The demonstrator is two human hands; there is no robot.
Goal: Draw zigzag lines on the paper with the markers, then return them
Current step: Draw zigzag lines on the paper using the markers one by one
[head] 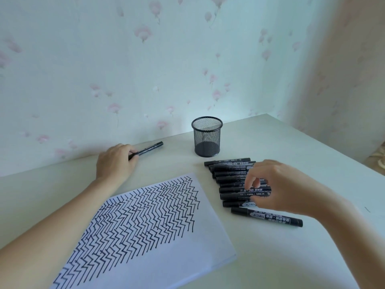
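A white paper (208, 243) covered with black zigzag lines lies at the front left of the table. My left hand (114, 161) rests behind it, fingers closed on a capped black marker (149, 149) that lies on the table. To the right, several black markers (229, 174) lie in a row. My right hand (277, 184) hovers over that row with fingertips touching the markers; I cannot tell whether it grips one. One more marker (268, 216) lies apart, nearest me. A black mesh pen cup (207, 137) stands behind the row and looks empty.
The pale table (281, 147) meets a floral-papered wall (145, 69) at the back. Its right edge runs diagonally toward me at the right.
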